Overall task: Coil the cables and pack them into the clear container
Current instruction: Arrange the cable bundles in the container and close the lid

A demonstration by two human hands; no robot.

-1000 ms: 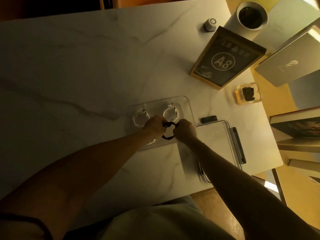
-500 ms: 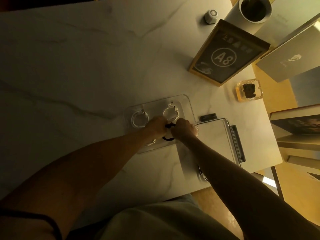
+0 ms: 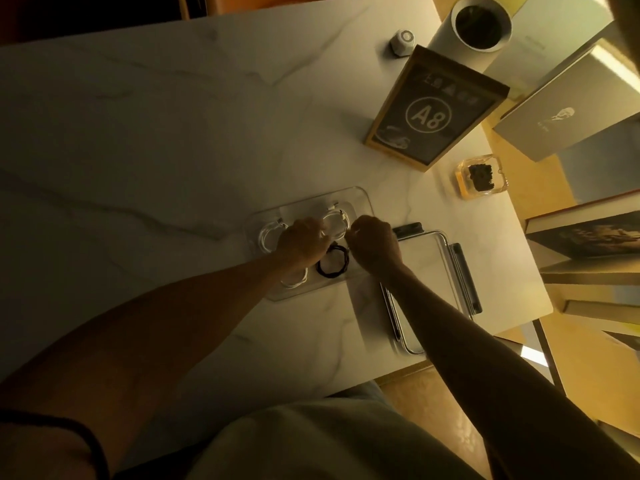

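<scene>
My left hand (image 3: 302, 241) sits over the middle of the clear container (image 3: 362, 199), fingers curled down toward the coils; whether it grasps anything I cannot tell, since the fingertips are hidden. My right hand (image 3: 372, 241) is beside it at the container's right edge, knuckles bent and fingers gathered as if pinching, but what it pinches is not visible.

The black cable (image 3: 333, 265) lies coiled flat in the container's near right section, just below and between both hands, apparently touching neither. I judge it set there to fill the last vacant quarter. Three white coils occupy the rest: far left white cable (image 3: 268, 235), far right white cable (image 3: 335, 221), and near left white cable (image 3: 294, 281), partly under my left wrist.

Compared with a second ago, the black coil has left my hands, which held it between them, and now rests low in the container; both hands have shifted toward the far right coil.

The lid (image 3: 429, 271) lies on the worktop (image 3: 156, 150) just right of the container, ready for closing. Farther off stand an A8 sign (image 3: 434, 109) and a white cylinder (image 3: 481, 26).
</scene>
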